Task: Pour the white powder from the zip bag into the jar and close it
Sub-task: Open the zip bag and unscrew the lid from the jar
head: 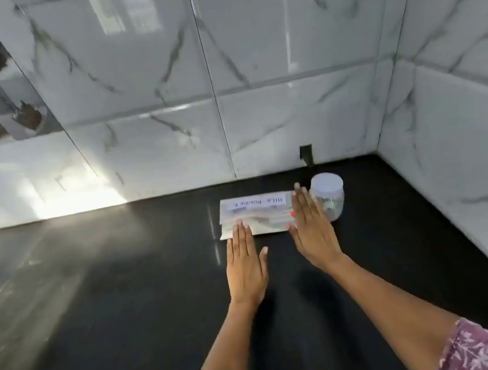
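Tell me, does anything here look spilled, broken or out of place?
Nothing stands out. The zip bag lies flat on the dark counter, the jar stands upright beside it with its lid on, and no powder shows on the counter.

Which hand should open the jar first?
Probably the right hand. It is flat and open right beside the jar, whose lid is still on. The left hand lies farther away, its fingertips at the zip bag's near edge.
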Motion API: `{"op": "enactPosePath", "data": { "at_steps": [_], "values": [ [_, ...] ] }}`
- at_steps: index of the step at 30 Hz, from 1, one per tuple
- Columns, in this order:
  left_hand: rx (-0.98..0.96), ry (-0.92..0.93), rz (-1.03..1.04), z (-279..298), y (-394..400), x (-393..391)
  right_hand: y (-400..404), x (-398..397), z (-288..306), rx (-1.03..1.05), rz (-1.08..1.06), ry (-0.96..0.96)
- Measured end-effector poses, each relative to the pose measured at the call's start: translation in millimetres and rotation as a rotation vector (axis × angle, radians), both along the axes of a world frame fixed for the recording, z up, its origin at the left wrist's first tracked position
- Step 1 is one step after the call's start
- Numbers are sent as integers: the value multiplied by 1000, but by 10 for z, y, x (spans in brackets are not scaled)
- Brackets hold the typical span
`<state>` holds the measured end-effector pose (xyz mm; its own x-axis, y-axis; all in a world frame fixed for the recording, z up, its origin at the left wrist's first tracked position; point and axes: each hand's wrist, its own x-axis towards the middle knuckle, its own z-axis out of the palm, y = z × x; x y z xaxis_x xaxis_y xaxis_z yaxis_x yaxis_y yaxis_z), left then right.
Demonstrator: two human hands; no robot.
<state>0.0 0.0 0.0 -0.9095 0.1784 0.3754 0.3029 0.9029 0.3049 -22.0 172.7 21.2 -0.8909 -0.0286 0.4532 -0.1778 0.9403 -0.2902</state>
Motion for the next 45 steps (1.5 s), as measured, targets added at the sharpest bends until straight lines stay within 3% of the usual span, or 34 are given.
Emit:
{"op": "enactPosePath", "data": {
  "at_steps": [5,15,31,45],
  "values": [
    [-32,-162,66,-235,75,283,-68,264,-401,96,157,-167],
    [38,-110,-28,-100,-26,19,-186,90,-423,46,286,-147],
    [241,-190,-137,-184,-337,-946,-367,-923,-363,-7,21,-121],
    [265,-86,-238,56,-393,-1514,-299,-1334,-114,152,143,-42]
  ]
}}
